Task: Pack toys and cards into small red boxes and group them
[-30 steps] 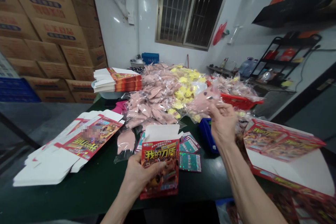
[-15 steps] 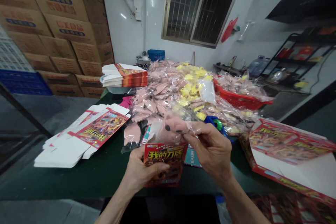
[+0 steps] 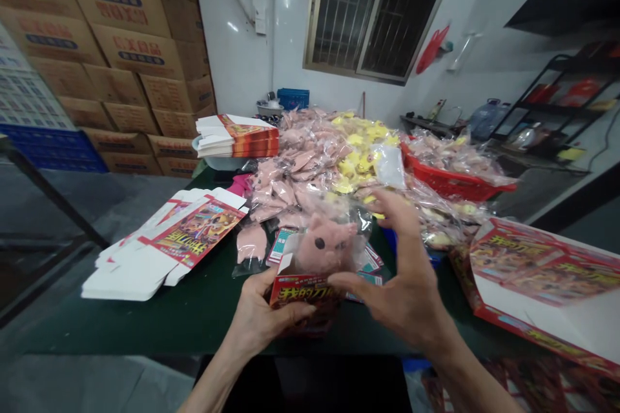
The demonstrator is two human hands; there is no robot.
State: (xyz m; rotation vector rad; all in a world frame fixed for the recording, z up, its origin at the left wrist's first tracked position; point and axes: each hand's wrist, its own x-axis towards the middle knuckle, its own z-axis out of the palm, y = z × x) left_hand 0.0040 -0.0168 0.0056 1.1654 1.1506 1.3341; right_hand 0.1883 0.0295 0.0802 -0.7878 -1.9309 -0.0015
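- Left hand (image 3: pixel 259 313): low near the front edge of the bench (image 3: pixel 194 322), palm under and around the side of a red box (image 3: pixel 303 290), with the fingers wrapped across its front, so it's got a firm hold.
- Right hand (image 3: pixel 402 287): raised just past the box, fingers (image 3: pixel 394 216) spread wide and curved, thumb stretched toward the box. It's open and cupped around a clear bag (image 3: pixel 349 219), but I can't tell if it's actually touching it.
- Main item: one pink plush pig (image 3: pixel 324 242) with black eyes, sealed in that bag and sitting right at the box's open top, around the middle of the bench near the front edge. The box has a white flap (image 3: pixel 287 262) up at the top.
- Just left of it: one more bagged pink plush (image 3: pixel 250 244) lying on the bench.
- Left side of the bench: one stack of flat printed boxes (image 3: pixel 169 248), too overlapped to count.
- Back edge: a big heap of bagged pink plushes (image 3: pixel 300 168) and yellow plushes (image 3: pixel 361 155), way too many to count, plus one red basket (image 3: pixel 455 185) of bagged plushes.
- Right edge: one large opened-out printed box (image 3: pixel 537 277).
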